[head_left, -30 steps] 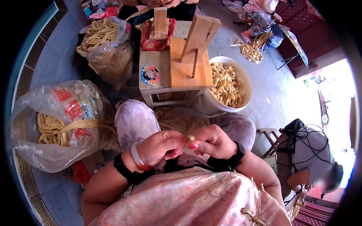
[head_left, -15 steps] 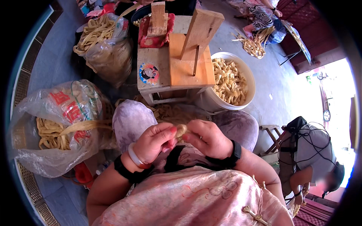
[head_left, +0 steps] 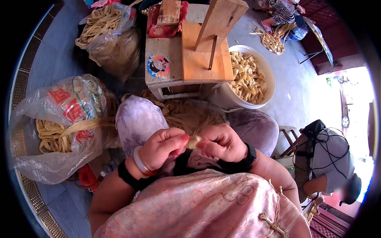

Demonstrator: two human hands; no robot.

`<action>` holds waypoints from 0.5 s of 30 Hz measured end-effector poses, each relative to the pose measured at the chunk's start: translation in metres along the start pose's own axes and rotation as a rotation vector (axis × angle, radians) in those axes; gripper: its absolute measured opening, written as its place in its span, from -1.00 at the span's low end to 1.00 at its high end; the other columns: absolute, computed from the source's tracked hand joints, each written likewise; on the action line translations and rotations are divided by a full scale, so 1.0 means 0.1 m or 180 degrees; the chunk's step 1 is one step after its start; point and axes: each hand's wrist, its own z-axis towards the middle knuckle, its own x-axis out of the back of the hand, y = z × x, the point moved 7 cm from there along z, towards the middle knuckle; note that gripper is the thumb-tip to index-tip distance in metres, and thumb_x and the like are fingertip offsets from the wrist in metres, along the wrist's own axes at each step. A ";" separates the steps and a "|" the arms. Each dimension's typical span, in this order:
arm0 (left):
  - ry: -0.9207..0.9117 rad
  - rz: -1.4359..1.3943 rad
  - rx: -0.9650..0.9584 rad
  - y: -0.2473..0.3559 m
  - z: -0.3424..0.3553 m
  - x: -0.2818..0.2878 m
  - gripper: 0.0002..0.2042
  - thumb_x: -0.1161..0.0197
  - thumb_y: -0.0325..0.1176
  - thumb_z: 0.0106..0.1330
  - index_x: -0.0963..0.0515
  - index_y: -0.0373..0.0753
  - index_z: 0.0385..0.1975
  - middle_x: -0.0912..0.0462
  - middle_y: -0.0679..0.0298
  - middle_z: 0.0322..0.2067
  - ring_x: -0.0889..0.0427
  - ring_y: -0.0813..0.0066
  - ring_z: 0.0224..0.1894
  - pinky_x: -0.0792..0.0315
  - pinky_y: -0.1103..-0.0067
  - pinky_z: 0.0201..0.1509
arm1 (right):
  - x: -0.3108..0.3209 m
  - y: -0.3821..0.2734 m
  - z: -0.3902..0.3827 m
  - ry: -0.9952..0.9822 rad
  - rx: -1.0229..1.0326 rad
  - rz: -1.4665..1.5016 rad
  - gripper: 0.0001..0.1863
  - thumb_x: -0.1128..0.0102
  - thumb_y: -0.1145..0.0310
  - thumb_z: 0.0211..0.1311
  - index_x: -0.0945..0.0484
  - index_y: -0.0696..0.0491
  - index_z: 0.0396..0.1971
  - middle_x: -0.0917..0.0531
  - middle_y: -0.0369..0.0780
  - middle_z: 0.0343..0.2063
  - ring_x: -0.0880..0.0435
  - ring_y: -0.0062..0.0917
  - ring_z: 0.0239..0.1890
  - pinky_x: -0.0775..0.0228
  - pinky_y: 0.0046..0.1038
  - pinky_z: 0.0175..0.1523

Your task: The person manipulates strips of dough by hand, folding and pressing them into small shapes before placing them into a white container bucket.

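Between my two hands, above my lap, is a small knotted piece of pale yellow, strip-like material [head_left: 194, 141]. My left hand [head_left: 166, 146] pinches its left side between thumb and fingers. My right hand [head_left: 223, 143] is closed on its right side, the thumb pressed against the fingers. Past my hands, more flat tan strips [head_left: 186, 115] lie in a loose heap between my knees. A white bucket [head_left: 271, 88] to the right of the low table is filled with similar small knotted pieces [head_left: 248, 77].
Ahead stands a low wooden table [head_left: 158, 51] bearing a board with an upright plank [head_left: 220, 23] and a thin rod. Plastic bags of strips [head_left: 63, 95] [head_left: 115, 55] sit at left. A person in grey [head_left: 333, 158] bends at right; another person [head_left: 283, 14] is at the far right.
My fingers have shifted on the knotted piece, and the hands are slightly farther apart. The view has tilted a little, showing more of the strip heap between my knees.
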 end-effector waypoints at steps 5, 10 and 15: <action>0.0067 -0.0017 0.0008 -0.02 -0.03 0.06 -0.70 -0.01 -0.31 0.48 -0.40 -0.21 -0.56 -0.36 0.47 -0.63 -0.22 0.72 -0.57 -0.17 0.71 -0.46 | 0.02 0.02 0.02 -0.0194 0.0229 -0.0233 -0.78 -0.05 0.44 0.27 -0.45 0.19 -0.57 -0.44 -0.21 -0.67 -0.40 -0.53 -0.61 -0.22 -0.46 -0.48; 0.0019 0.0138 -0.0189 0.03 -0.07 0.11 -0.67 0.01 -0.30 0.48 -0.33 -0.21 -0.61 -0.32 0.48 -0.65 -0.21 0.72 -0.58 -0.14 0.69 -0.47 | 0.04 0.01 0.04 -0.0265 0.0254 -0.0221 -0.79 -0.05 0.45 0.26 -0.45 0.19 -0.56 -0.43 -0.21 -0.68 -0.39 -0.52 -0.62 -0.21 -0.46 -0.49; 0.0270 0.1363 -0.0558 0.11 -0.03 0.24 -0.81 -0.09 -0.36 0.40 -0.43 -0.26 -0.48 -0.40 0.36 -0.56 -0.36 0.58 -0.49 -0.28 0.63 -0.37 | 0.08 0.26 0.01 -0.0339 -0.0991 0.0559 -0.77 -0.03 0.41 0.28 -0.47 0.21 -0.54 -0.44 -0.23 -0.70 -0.40 -0.62 -0.62 -0.23 -0.51 -0.50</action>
